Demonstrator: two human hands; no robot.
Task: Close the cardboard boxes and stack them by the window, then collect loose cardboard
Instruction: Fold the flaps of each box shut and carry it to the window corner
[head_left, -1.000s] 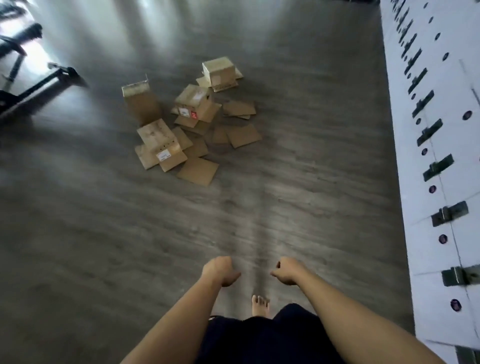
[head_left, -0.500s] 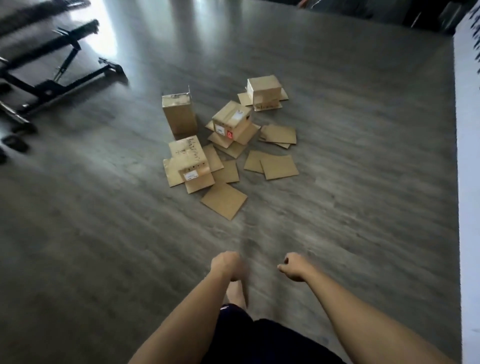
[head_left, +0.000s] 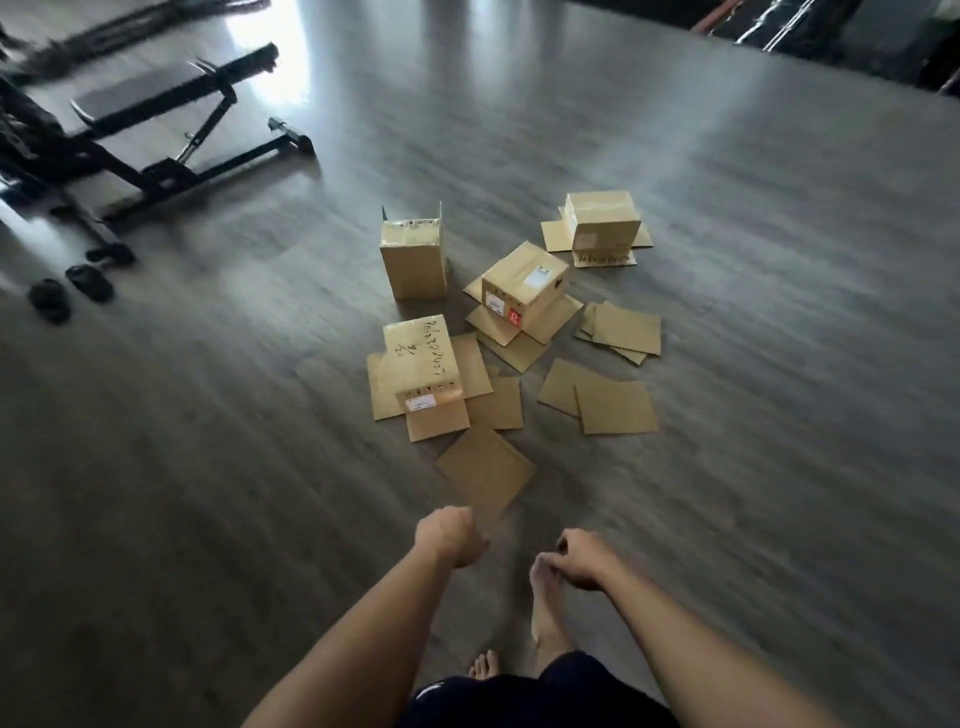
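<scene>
Several brown cardboard boxes lie on the grey wood floor ahead. A tall box (head_left: 414, 260) stands upright with flaps up. A box with handwriting (head_left: 421, 364) lies with its flaps spread flat. A labelled box (head_left: 522, 283) sits tilted on flat sheets, and another box (head_left: 601, 221) rests farther right. Loose cardboard sheets lie around them, the nearest sheet (head_left: 485, 470) just ahead of my hands. My left hand (head_left: 451, 535) and my right hand (head_left: 582, 558) hang low in front of me, fingers loosely curled, holding nothing.
A black weight bench (head_left: 156, 130) stands at the far left, with dark slippers (head_left: 70, 291) on the floor near it. Dark equipment (head_left: 831, 31) lines the far right edge. My bare feet (head_left: 545, 618) are on the floor below my hands.
I have walked closer to the pile; the boxes now sit nearer and larger in view. The white wall on the right has left the frame. Both hands remain empty.
</scene>
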